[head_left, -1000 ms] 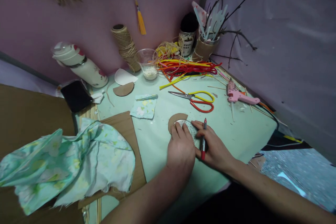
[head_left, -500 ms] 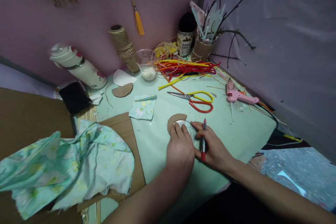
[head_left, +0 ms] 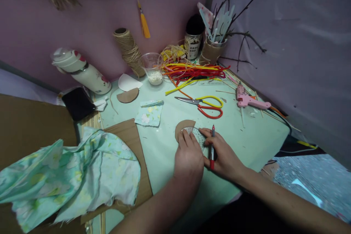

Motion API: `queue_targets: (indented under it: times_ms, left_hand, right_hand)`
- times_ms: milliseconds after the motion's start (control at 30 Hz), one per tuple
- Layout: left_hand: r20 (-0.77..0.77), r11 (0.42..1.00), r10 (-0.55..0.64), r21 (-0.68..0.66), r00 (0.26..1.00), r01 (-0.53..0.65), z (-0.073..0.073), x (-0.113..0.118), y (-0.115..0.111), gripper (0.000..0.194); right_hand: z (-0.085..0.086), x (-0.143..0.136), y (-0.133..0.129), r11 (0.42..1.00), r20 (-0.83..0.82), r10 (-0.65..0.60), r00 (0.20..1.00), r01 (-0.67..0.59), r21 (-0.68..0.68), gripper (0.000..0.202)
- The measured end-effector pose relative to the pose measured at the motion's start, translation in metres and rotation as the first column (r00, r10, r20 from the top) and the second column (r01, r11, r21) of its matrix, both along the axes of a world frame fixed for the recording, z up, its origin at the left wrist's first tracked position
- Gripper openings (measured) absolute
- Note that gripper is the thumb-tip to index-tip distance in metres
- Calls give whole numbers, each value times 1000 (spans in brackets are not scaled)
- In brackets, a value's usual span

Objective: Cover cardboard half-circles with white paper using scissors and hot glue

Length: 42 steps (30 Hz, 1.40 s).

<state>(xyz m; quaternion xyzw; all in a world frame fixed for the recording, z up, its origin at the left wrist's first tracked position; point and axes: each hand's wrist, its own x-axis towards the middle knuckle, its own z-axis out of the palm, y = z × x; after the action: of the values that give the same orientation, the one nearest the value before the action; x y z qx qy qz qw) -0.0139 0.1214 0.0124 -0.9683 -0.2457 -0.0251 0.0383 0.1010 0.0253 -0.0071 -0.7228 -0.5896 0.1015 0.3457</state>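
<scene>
Protractor (head_left: 199, 139), clear, curved edge, centre of dial, flat on pale green tabletop (head_left: 249, 135), overlapping brown cardboard piece (head_left: 179, 127) with rounded outline; scale figures too small to read. Left hand (head_left: 189, 157): palm down, fingers extended and pressed on protractor. Right hand (head_left: 225, 155): fingertips at protractor's edge, red-ended marker (head_left: 212, 150) grasped near thumb and index finger, tip pointing to 12.

Containers, by clock face from protractor. At 11: clear plastic cup (head_left: 151, 66), small white bits in bottom. At 12, far back: can (head_left: 192, 46), black top, contents hidden; pale label, dark Chinese characters, too small to read surely. Between 12 and 1: brown-wrapped jar (head_left: 211, 54), holding translucent sticks (head_left: 223, 23) and bare twigs (head_left: 242, 36). At 10: white bottle (head_left: 90, 76), red motifs, leaning, contents hidden.

Also: scissors (head_left: 193, 101), yellow and red handles, at 12, near; red, orange and yellow craft stems (head_left: 201, 72), heaped, at 12, beyond scissors; pink glue gun (head_left: 248, 100) at 2; floral cloth (head_left: 106, 168), crumpled, between 8 and 9.
</scene>
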Motion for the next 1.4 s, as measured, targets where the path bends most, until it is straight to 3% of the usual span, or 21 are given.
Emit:
queue_targets:
  times_ms: [500,1400]
  left_hand:
    - [18,1000,16,-15,1000,-16,-9,1,-1,43]
    - [7,1000,-5,-7,1000,6,-9,-1,-1,45]
  right_hand:
    - [1,0,0,1000,9,-10,1000,10,-14,29]
    - [1,0,1,1000,12,-11,1000,11,4,28]
